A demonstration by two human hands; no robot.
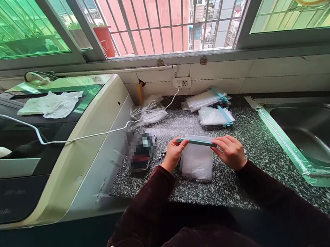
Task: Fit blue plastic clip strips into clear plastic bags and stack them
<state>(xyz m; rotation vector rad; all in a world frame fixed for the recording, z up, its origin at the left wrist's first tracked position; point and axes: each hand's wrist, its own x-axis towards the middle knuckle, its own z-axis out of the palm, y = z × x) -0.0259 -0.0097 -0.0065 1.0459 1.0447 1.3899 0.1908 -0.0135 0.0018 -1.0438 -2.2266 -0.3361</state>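
Note:
My left hand (173, 154) pinches the left end of a teal strip along the top edge of a clear plastic zip bag (197, 140). At the strip's other end, the fingers of my right hand (231, 152) are closed on it. The strip slants slightly down to the right. Below it lies a stack of clear plastic bags (198, 166) on the speckled countertop (187, 198); whether the held bag is separate from that stack I cannot tell. Behind my hands, more teal-edged bags (213, 116) lie flat, with another pile of bags (204, 100) just beyond.
Crumpled clear plastic (149, 111) lies near the wall, and a blurred-out object (141, 152) sits left of my hands. A white cable (101, 133) runs from the wall socket (182, 82) across a washing machine (95, 149). To the right is a steel sink (313, 131).

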